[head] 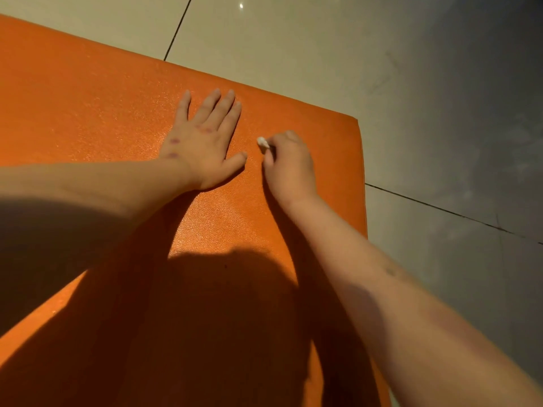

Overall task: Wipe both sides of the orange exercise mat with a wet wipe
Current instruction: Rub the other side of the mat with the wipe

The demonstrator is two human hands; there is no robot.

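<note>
Orange mat (pixel 102 113) flat, balled white wipe (pixel 262 141) atop.

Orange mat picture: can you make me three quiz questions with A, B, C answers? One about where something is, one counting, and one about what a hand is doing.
1. Where is the white wipe? A in a bucket; B in the right hand; C on a chair.
2. How many hands are over the mat? A one; B three; C two.
3. How is the left hand? A flat on the mat, fingers straight; B curled in a fist; C holding a bottle.

Answers:
1 B: the wipe pokes out from the right hand's curled fingers.
2 C: both hands lie over the orange surface.
3 A: its palm is down on the mat with the fingers stretched out.
</note>
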